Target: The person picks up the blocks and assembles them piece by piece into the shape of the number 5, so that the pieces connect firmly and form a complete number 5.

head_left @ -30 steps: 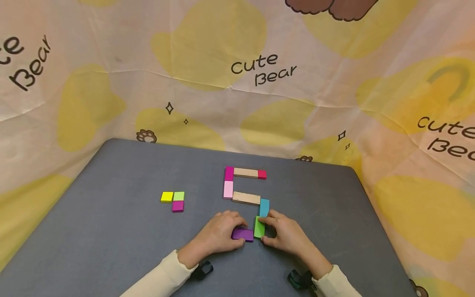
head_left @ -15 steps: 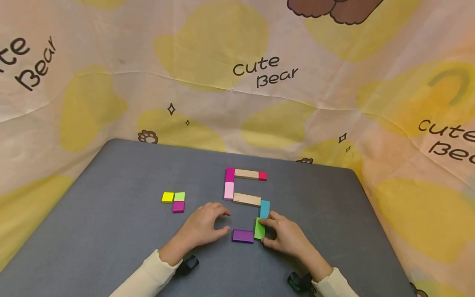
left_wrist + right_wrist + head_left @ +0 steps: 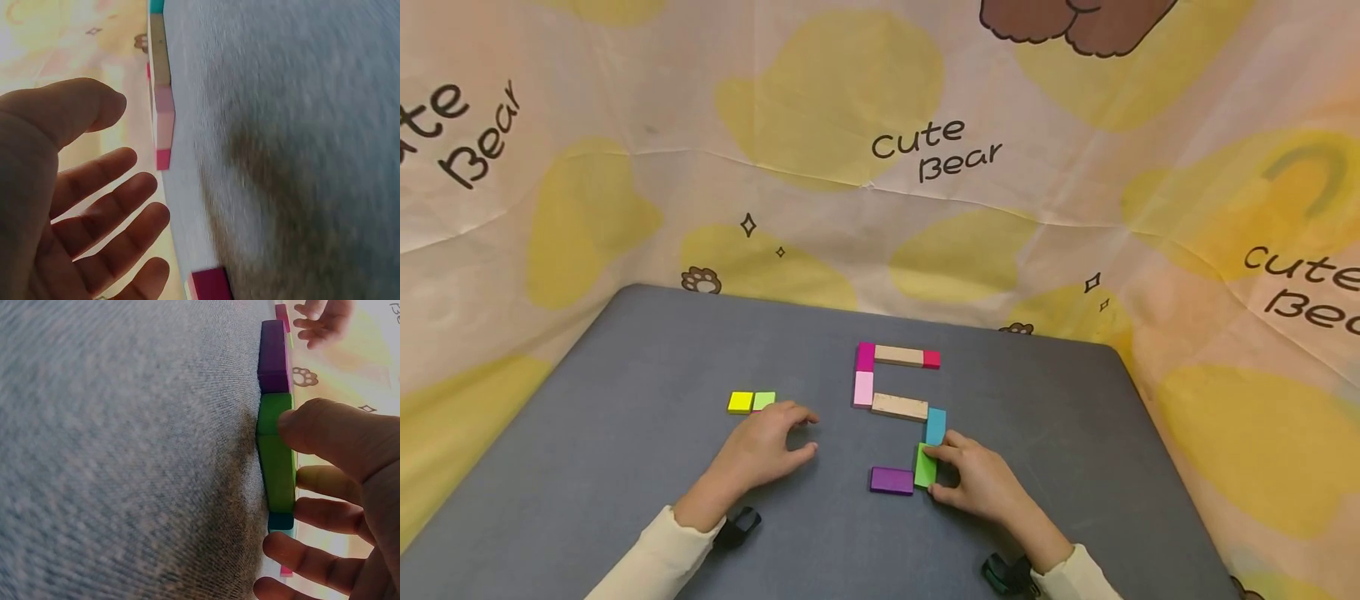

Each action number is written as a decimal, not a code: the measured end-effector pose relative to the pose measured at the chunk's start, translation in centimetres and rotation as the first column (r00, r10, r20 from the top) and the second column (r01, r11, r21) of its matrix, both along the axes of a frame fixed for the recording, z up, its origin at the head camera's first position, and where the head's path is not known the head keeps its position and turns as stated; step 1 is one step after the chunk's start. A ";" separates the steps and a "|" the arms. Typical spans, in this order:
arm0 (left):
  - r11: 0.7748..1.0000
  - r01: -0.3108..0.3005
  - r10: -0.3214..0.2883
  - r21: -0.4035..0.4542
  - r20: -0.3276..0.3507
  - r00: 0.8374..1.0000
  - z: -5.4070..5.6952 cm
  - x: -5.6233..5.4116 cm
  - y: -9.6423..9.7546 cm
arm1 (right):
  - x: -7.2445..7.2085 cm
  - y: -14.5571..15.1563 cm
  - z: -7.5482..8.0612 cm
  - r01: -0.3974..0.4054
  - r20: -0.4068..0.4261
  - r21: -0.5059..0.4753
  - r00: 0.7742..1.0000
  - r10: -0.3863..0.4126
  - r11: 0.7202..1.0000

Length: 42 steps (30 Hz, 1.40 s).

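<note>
In the head view my right hand (image 3: pixel 981 475) pinches the green block (image 3: pixel 923 475), its thumb at the near end and a finger near the far end. The right wrist view shows the thumb on the end face of that green block (image 3: pixel 279 472). A purple block (image 3: pixel 891 481) lies against its left side and a blue block (image 3: pixel 936 425) beyond it. My left hand (image 3: pixel 760 450) holds nothing; its fingers are spread and relaxed. It hovers by a yellow square block (image 3: pixel 741 402) and a light green one (image 3: pixel 764 400). A magenta block (image 3: pixel 212 284) beside them is mostly hidden by this hand in the head view.
Beyond the hands, two plain wooden blocks (image 3: pixel 899 407), a pink block (image 3: pixel 863 389), a magenta block (image 3: pixel 866 357) and a small red block (image 3: pixel 932 359) continue the angular line on the grey table (image 3: pixel 1037 400). Printed cloth (image 3: pixel 820 100) hangs around the table.
My left hand has let go of the purple block and moved left toward the loose square blocks. My right hand stays at the green block.
</note>
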<state>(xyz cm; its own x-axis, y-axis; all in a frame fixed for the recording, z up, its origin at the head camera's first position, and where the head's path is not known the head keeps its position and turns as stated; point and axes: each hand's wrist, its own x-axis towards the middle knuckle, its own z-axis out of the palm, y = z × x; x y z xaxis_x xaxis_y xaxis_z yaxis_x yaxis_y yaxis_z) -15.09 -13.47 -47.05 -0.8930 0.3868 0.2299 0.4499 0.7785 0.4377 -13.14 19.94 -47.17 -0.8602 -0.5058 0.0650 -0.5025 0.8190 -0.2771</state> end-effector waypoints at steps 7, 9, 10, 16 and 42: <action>0.999 -0.042 0.042 0.006 -0.018 0.999 0.0 -0.1 -1.4 | 0.0 0.0 -0.1 -0.003 -0.010 0.000 1.000 0.003 1.000; 0.998 -0.069 0.068 -0.009 -0.036 0.997 0.0 -0.1 -1.7 | 0.0 0.1 -0.1 -0.001 -0.005 0.002 1.000 0.001 1.000; 0.997 -0.082 0.081 -0.015 -0.045 0.996 0.0 -0.1 -1.9 | 0.0 0.1 0.0 0.001 -0.002 0.003 1.000 -0.001 1.000; 0.985 -0.161 0.158 -0.063 -0.048 0.986 0.3 -0.1 -2.8 | 0.1 0.0 0.0 0.011 0.021 0.009 1.000 -0.012 1.000; 0.951 -0.252 0.255 -0.181 -0.011 0.967 0.1 -0.4 -4.7 | -0.1 0.3 -0.1 -0.006 -0.007 -0.009 1.000 0.006 1.000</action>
<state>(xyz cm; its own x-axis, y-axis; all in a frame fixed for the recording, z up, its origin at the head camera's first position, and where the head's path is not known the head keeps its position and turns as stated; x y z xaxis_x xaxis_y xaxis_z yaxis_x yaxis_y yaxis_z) -15.48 -18.13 -46.97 -0.9694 0.1812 0.1657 0.2230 0.9322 0.2851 -13.22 20.20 -47.30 -0.8567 -0.5102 0.0756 -0.5093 0.8135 -0.2807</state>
